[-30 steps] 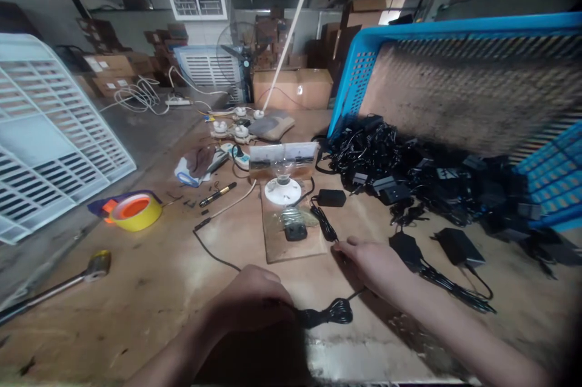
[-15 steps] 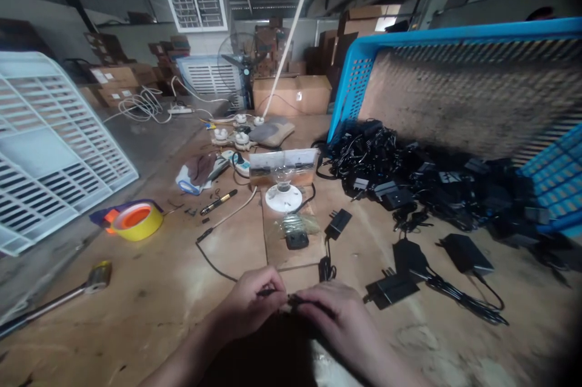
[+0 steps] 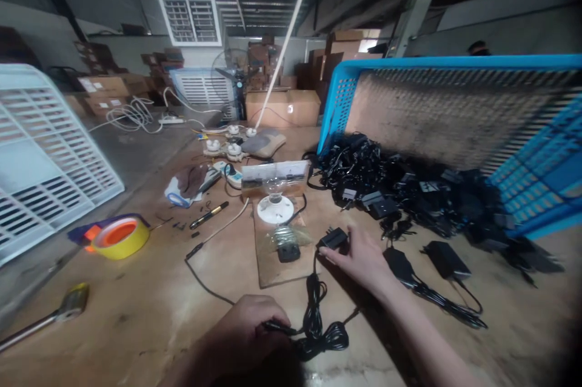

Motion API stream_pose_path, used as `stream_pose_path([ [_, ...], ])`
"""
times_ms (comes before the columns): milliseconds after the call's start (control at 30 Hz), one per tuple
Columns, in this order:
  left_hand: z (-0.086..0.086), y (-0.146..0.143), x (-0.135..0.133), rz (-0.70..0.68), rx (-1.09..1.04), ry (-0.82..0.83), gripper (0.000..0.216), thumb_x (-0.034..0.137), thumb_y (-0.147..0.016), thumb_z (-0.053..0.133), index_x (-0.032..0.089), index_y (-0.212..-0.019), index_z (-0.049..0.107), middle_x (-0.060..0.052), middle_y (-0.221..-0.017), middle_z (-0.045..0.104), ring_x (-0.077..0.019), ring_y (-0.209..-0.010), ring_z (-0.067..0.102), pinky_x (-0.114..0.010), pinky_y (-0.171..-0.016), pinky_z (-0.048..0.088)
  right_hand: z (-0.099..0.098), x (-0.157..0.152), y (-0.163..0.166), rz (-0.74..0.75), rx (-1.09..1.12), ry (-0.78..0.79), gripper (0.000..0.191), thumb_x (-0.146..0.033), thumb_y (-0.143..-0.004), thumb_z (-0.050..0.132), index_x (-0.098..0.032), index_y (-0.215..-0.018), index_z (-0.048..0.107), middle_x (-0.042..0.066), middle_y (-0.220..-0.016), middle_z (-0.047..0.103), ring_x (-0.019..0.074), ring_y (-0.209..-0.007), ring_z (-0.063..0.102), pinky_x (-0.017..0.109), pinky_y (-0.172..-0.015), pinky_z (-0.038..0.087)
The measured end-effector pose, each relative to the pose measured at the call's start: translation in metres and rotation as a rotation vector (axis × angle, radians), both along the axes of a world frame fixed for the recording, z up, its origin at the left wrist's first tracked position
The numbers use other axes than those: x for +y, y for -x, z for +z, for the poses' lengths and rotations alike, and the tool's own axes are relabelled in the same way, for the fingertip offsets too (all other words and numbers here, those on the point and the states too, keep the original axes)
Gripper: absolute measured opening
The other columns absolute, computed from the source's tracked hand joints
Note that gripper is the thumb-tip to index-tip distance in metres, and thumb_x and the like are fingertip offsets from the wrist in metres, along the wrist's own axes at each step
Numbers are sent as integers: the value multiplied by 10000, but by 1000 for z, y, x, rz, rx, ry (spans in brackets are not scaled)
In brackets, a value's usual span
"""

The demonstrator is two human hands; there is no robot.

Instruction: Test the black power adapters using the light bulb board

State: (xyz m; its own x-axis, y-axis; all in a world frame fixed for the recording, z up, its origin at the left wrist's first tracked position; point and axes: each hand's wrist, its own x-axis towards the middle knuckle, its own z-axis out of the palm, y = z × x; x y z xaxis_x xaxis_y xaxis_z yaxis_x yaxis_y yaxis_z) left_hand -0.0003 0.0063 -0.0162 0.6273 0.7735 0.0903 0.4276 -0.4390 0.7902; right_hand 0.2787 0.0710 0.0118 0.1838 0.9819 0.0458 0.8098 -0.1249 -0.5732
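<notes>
My left hand point(image 3: 261, 323) is closed on a thin black cable connector point(image 3: 277, 327) near the table's front. Beside it lie bundled black cables point(image 3: 313, 308), partly in shadow. My right hand point(image 3: 357, 253) reaches forward and grips a black power adapter point(image 3: 334, 239) between thumb and fingers, its pins pointing away from me. Left of that adapter, a black socket point(image 3: 288, 252) with clear wrapping sits on a wooden board point(image 3: 268, 275). Behind the socket stands a white lamp holder point(image 3: 275, 210) with a clear bulb. A black lead point(image 3: 204, 278) runs from the left hand to a pale wire.
A blue basket point(image 3: 436, 61) on its side spills a heap of black adapters point(image 3: 400, 184) at right. More adapters point(image 3: 448, 261) lie nearer. To the left are yellow tape point(image 3: 120, 238), a hammer-like tool point(image 3: 73, 302), a pen-like tool point(image 3: 209, 215) and a white crate point(image 3: 59, 150).
My right hand has left the connector beside my left hand, moved forward and taken hold of the adapter. My left hand keeps its cable end. The view has shifted slightly.
</notes>
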Motion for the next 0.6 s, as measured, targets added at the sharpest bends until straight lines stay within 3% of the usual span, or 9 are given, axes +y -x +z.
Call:
stream_pose_path([
  [100,-7,0,4,84,46,-44,135,256,-874,580,194,-854,698,-5,-758,668,-146,-692,609,-204,-636,402,2,11,-2,82,69,-4,653,-373,-718,725,-105,-1285,541,173,-1114,684,349,-1063,662,468,-918,533],
  [200,-21,0,9,80,99,-147,109,246,-842,597,197,-842,695,8,-697,658,-149,-663,608,-215,-643,394,14,-6,15,379,131,-140,696,-215,-664,685,-203,-1339,513,107,-1262,619,264,-1121,633,374,-956,528],
  [300,-32,0,13,23,93,-222,100,251,-839,597,204,-842,684,27,-634,629,-141,-613,589,-216,-630,385,25,-23,34,603,95,-152,800,-179,-633,676,-214,-1408,483,120,-1369,524,273,-1206,569,396,-1034,483],
  [433,-31,1,11,47,87,-252,97,237,-831,581,213,-845,675,34,-622,619,-135,-582,570,-210,-601,380,25,-25,55,666,-95,-163,818,-184,-633,672,-165,-1430,487,148,-1321,536,321,-1204,520,471,-1063,445],
  [600,-31,3,9,47,120,-226,110,260,-859,598,228,-902,694,11,-739,708,-154,-640,627,-218,-658,421,18,-24,71,618,-280,-145,823,-149,-609,625,-86,-1420,496,181,-1241,567,361,-1142,518,515,-1009,477],
])
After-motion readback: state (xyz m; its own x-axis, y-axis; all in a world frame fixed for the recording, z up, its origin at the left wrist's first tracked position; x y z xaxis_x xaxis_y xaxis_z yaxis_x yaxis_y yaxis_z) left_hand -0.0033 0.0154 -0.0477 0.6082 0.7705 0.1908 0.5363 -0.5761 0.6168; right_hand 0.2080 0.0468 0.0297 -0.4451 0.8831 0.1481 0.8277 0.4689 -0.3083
